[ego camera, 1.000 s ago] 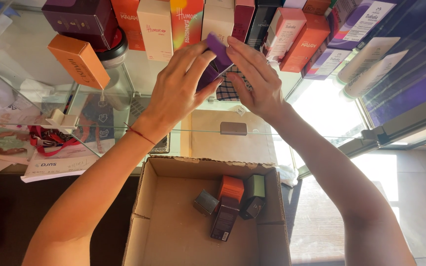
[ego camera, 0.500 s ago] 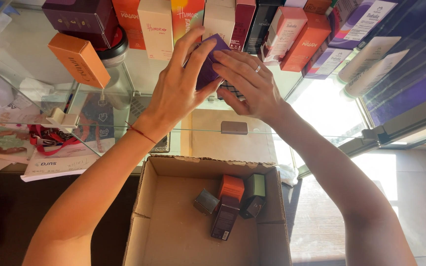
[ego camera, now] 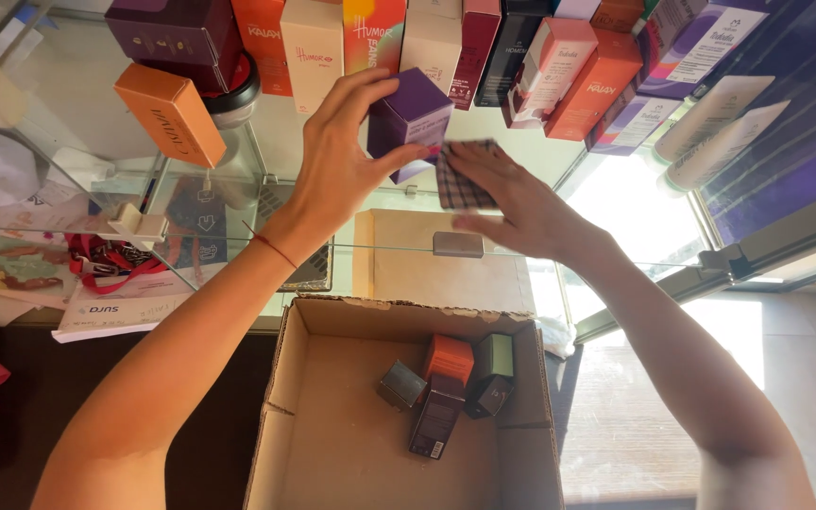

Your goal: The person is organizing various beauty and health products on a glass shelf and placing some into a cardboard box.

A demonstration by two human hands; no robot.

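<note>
Change: purple box [ego camera: 411, 121], earlier pinched between both hands, since left to the left hand [ego camera: 337, 165] alone; right hand [ego camera: 512, 203] slid lower, onto the checked cloth [ego camera: 460, 179].
Meaning: probably wiping just finished, or paused.
Cardboard box [ego camera: 332, 416]: large, brown, corrugated, flaps open, low in view; a few small cartons [ego camera: 450, 387] lying inside.
Glass shelf [ego camera: 87, 76]: clear, hard, crowded with upright cartons.
Orange carton [ego camera: 170, 113]: matte, tilted, well left.
Purple box: small, smooth card, sharp-edged, raised at shelf level.
Left hand: curled around purple box, fingers gripping.
Right hand: mostly open, fingers flat against cloth, soft and woven.
</note>
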